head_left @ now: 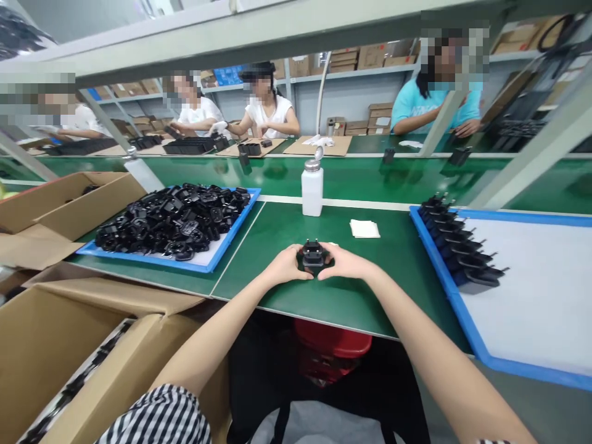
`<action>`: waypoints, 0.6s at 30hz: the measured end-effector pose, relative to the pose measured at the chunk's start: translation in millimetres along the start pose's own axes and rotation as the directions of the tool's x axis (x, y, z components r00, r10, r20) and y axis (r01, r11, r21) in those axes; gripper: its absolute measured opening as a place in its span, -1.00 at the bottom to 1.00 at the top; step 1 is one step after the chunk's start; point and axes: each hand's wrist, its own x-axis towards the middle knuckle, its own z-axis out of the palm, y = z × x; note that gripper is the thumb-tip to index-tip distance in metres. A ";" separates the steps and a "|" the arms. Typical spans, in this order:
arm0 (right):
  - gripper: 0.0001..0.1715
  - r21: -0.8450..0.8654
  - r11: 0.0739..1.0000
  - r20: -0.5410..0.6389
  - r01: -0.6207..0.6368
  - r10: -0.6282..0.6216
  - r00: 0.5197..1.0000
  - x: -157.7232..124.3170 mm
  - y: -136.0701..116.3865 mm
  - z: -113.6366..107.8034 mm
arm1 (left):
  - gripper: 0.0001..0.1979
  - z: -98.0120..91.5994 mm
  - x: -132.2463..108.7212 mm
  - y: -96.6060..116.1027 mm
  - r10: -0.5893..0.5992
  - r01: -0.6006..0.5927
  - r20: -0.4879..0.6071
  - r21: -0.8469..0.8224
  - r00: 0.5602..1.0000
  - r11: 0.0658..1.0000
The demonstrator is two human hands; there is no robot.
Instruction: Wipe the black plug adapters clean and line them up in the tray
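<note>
A black two-pin plug adapter (313,254) sits between my hands over the green tabletop, its pins pointing up. My left hand (290,264) grips its left side and my right hand (340,262) its right side, thumbs toward me. Left of them, a blue-rimmed tray (209,269) holds a heap of loose black plastic parts (180,216). On the right, a second blue-rimmed tray (531,290) has a row of black plug adapters (457,240) standing along its left side, pins upward. Beyond my hands lies a small white cloth or pad (364,229).
A white dispenser bottle (312,190) stands behind my hands. Open cardboard boxes (92,308) crowd the left side. Past it runs a green conveyor belt (361,179) carrying a few black pieces. Several people sit across it. A shelf beam (259,37) crosses overhead.
</note>
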 end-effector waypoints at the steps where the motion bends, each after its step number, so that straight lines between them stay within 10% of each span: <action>1: -0.21 -0.054 0.999 -0.073 0.008 -0.012 0.997 -6.0 -2.6 3.2 | -0.38 4.7 2.7 4.2 0.014 -0.015 -0.016 -0.015 1.000 1.000; 9: -0.34 -0.159 0.982 -0.577 -0.105 -0.007 0.817 -132.9 -18.9 -28.9 | -0.38 13.6 -1.1 87.4 0.359 -0.368 0.183 0.018 0.915 0.930; 14: -0.34 0.064 0.906 -0.714 -0.418 0.334 0.615 -226.1 4.0 -79.6 | -0.66 17.4 18.9 105.6 0.407 -0.506 0.395 0.186 0.824 0.843; 18: -0.28 0.128 0.875 -0.592 -0.466 0.445 0.672 -238.2 24.6 -94.0 | -0.77 26.2 57.2 93.2 0.255 -0.339 0.349 0.203 0.902 0.919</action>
